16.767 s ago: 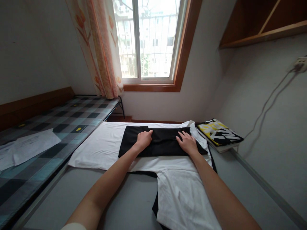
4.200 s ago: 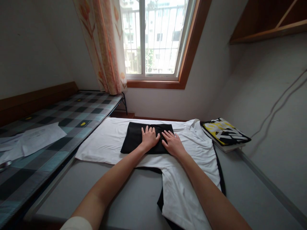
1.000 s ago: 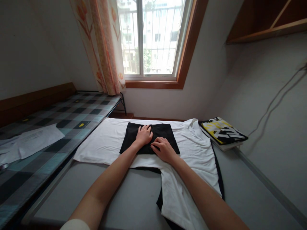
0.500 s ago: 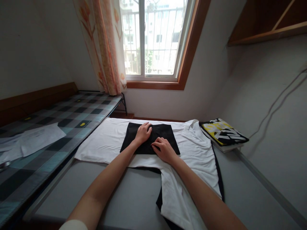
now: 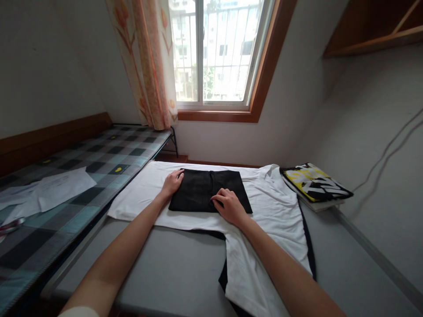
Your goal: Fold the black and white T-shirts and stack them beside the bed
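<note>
A flat black rectangular panel [image 5: 194,193] with a crease down its middle lies on a spread white T-shirt [image 5: 277,211]. My left hand [image 5: 172,182] rests at the panel's upper left edge, fingers laid over it. On the right half, close to the crease, my right hand [image 5: 230,206] has its fingers curled and the thumb drawn toward the index finger. Whatever may be between those fingertips is hidden. One white sleeve [image 5: 243,268] of the T-shirt stretches toward me under my right forearm, and black fabric [image 5: 223,276] shows beneath it.
The T-shirt lies on a grey table [image 5: 168,264]. A folded black, white and yellow cloth [image 5: 319,182] sits at its right edge. To the left stands a bed with a checked mattress [image 5: 82,152] and papers [image 5: 62,187]. Behind are a window [image 5: 218,57] and a curtain [image 5: 150,66].
My left hand has slid left from the panel's middle to its left edge. The right hand keeps its place on the panel. The view has shifted slightly.
</note>
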A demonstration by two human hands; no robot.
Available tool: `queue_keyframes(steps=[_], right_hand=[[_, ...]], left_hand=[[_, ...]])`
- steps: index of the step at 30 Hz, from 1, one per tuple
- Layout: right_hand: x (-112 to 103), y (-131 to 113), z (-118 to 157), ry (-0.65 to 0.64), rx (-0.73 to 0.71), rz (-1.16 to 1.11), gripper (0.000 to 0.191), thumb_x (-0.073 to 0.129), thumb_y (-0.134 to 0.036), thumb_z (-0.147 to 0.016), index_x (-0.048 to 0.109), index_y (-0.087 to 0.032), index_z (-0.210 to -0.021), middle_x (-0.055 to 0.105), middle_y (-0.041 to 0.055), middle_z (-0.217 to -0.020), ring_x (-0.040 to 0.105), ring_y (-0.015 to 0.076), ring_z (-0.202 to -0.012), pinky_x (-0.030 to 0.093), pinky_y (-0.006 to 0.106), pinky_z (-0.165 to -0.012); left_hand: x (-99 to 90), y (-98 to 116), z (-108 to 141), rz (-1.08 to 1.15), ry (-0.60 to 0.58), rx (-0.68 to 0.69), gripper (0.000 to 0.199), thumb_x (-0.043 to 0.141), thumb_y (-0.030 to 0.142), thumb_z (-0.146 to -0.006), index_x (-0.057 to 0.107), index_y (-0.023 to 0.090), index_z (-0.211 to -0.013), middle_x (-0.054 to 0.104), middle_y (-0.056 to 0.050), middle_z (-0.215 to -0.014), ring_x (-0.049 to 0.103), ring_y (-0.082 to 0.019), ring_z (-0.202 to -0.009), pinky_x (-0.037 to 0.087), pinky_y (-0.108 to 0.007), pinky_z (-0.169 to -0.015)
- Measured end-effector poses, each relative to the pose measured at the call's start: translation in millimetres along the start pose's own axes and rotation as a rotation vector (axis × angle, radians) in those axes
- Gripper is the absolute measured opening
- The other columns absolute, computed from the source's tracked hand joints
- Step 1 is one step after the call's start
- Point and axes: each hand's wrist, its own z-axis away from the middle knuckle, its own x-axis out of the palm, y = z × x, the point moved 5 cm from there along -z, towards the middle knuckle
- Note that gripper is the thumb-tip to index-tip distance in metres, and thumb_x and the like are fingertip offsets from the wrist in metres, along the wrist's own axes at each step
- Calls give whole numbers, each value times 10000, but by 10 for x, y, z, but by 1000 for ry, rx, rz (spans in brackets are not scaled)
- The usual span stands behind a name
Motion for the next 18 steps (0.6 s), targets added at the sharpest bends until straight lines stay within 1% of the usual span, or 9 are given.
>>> queue_keyframes(steps=[2,4,7,10,12,15,18], right_hand=[[6,3,1,3,-1,0,177,554,-238,-917,730,-222,-915,628,54,-902,529,184,-860,389,332,-793],[12,7,2,2,1,0,175,554,-238,-916,729,-222,-915,627,54,-901,530,185,-862,390,332,-791],[11,8,4,-1,3,2,178,552,-235,-916,730,-220,-915,628,52,-901,530,185,-862,389,333,-788],[4,6,6,-1,2,5,182,549,-233,-918,730,-220,-920,629,54,-902,533,184,-860,390,334,-790],[2,7,8,1,0,7,182,548,-231,-918,730,-222,-922,629,55,-901,536,184,-862,391,334,-793],[9,12,8,3,-5,7,179,552,-230,-917,731,-225,-927,628,56,-899,538,184,-864,394,332,-795],[17,15,7,1,-3,7,177,554,-231,-916,730,-224,-931,628,54,-901,538,183,-863,396,332,-799]], left_hand=[[28,-31,24,57,12,-13,368,431,293,-923,653,186,-1196,631,-70,-1288,568,-218,-1212,428,-374,-1073],[49,-27,37,82,25,-11,382,429,290,-919,644,173,-1214,621,-81,-1301,559,-216,-1225,419,-370,-1082],[63,-12,50,74,26,0,392,456,288,-900,642,165,-1223,551,-87,-1386,497,-224,-1295,378,-373,-1119],[59,-12,54,55,-5,8,398,495,272,-866,649,170,-1219,470,-75,-1462,455,-237,-1332,352,-376,-1142],[38,2,46,26,-16,17,392,507,246,-848,662,181,-1202,474,-59,-1459,440,-248,-1342,339,-399,-1153],[-28,87,22,-48,18,47,372,502,211,-842,681,191,-1167,538,-37,-1404,392,-260,-1372,306,-429,-1173],[-58,249,15,-126,43,105,372,469,201,-866,669,181,-1179,563,-43,-1378,390,-248,-1372,318,-416,-1165]])
